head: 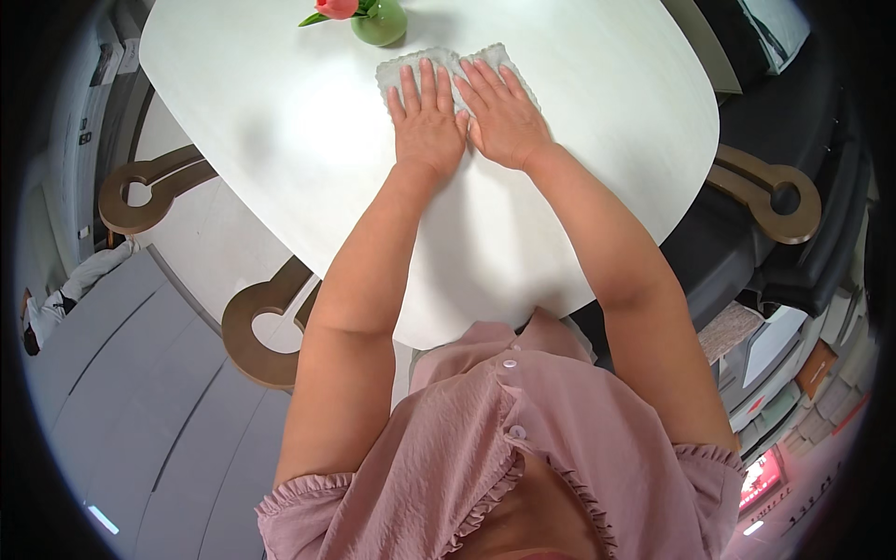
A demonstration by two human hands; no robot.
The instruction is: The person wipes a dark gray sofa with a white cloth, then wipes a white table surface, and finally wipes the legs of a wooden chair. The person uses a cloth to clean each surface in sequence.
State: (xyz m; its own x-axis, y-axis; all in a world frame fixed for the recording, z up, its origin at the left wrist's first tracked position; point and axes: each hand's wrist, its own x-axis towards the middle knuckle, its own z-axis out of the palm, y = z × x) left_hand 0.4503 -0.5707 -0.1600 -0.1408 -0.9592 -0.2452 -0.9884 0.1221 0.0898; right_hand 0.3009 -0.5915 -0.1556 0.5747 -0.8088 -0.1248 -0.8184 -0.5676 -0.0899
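A pale grey cloth (392,75) with a scalloped edge lies spread on the white tabletop (602,105). Flat on its left half rests my left hand (428,129), palm down, the fingers apart and pointing away from me. My right hand (509,126) presses on the right half in the same way, angled to the left. The thumbs nearly meet between them, and neither hand grips the cloth. Just beyond the cloth stands a round green vase (380,24), holding a pink tulip (336,7) that the upper picture edge cuts off.
Two brown chair parts with ring-shaped ends (129,199) flank the table's left edge. A similar chair part (787,210) juts out at the right, over a black padded seat (714,245). A grey panelled surface (133,378) fills the lower left.
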